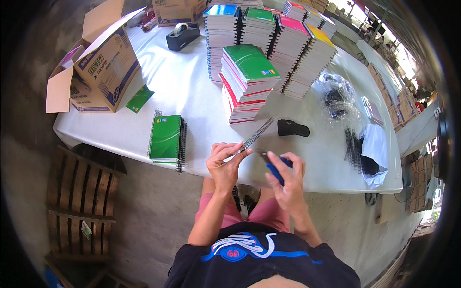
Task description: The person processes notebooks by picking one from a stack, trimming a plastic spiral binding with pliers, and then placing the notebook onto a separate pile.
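Note:
My left hand [224, 165] pinches the lower end of a dark spiral binding coil [260, 132] between thumb and fingers. The coil slants up and away to the right, over the table's front part. Just right of it, my right hand [291, 186] is closed around blue-handled pliers [274, 173]. Their dark jaws are blurred and point toward the coil's held end, a little apart from it. A small stack of green spiral notebooks [165, 138] lies left of my hands. Beyond the coil stands a loose stack of unbound pages with green and red covers [249, 65].
Tall stacks of spiral notebooks [221, 43] stand at the back. An open cardboard box [103, 72], a green cover [139, 99] and a tape dispenser [183, 36] are at left. A black pouch-like piece [293, 128], clear plastic [338, 96] and loose black coils [353, 150] lie right.

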A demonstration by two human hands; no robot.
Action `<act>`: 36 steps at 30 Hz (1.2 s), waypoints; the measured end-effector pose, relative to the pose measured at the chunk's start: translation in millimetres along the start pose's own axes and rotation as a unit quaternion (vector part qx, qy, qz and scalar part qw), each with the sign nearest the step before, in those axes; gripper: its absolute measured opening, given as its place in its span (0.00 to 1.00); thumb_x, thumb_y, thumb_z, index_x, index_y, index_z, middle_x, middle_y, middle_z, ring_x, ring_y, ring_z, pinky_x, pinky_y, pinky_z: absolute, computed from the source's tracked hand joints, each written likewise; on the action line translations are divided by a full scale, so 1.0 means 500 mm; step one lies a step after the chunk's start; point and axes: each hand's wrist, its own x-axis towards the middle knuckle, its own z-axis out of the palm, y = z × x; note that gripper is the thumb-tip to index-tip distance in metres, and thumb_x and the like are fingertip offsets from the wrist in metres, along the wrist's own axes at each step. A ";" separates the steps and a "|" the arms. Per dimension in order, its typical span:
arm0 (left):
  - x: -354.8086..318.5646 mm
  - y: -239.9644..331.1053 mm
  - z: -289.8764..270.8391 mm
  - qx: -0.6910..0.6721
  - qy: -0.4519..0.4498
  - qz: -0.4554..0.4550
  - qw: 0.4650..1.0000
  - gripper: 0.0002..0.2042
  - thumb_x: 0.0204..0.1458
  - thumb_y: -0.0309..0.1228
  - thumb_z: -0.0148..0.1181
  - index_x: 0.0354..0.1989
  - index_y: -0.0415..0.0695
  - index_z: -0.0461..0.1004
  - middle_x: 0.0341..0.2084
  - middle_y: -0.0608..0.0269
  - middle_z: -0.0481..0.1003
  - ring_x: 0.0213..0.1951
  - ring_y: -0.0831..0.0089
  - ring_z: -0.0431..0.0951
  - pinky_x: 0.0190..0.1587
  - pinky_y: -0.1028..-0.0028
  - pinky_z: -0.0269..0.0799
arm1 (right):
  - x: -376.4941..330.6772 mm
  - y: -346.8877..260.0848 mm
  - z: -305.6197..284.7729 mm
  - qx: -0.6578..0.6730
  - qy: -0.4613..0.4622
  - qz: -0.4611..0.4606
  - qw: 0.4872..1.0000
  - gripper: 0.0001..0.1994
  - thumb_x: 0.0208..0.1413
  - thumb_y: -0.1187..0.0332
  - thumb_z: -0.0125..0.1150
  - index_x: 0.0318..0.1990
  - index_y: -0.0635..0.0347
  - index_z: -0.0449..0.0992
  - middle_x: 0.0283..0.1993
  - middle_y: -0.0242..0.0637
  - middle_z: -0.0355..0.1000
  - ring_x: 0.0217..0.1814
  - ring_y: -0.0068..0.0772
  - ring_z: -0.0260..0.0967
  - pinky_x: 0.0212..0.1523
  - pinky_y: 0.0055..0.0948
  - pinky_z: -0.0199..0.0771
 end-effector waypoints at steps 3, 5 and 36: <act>0.005 0.022 0.000 0.016 0.002 0.025 1.000 0.15 0.31 0.18 0.71 0.32 0.43 0.82 0.26 0.65 0.78 0.32 0.72 0.70 0.37 0.75 0.67 | 0.012 -0.024 -0.001 -0.011 0.018 -0.014 1.000 0.20 0.52 0.60 0.61 0.54 0.44 0.73 0.51 0.43 0.60 0.53 0.46 0.57 0.57 0.44 0.53; 0.005 0.026 0.000 0.007 0.009 0.034 0.999 0.15 0.31 0.18 0.72 0.31 0.43 0.82 0.26 0.65 0.78 0.31 0.72 0.70 0.37 0.75 0.66 | 0.016 -0.020 0.001 -0.002 0.006 -0.027 1.000 0.20 0.52 0.60 0.61 0.54 0.45 0.72 0.51 0.43 0.60 0.54 0.47 0.57 0.57 0.46 0.52; 0.025 0.105 -0.110 -0.342 0.205 -0.111 0.910 0.19 0.59 0.23 0.50 0.59 0.40 0.61 0.37 0.70 0.67 0.38 0.85 0.68 0.42 0.83 0.66 | 0.094 0.010 0.111 0.369 -0.027 0.067 0.927 0.25 0.57 0.66 0.56 0.62 0.57 0.60 0.61 0.42 0.57 0.65 0.41 0.54 0.63 0.43 0.55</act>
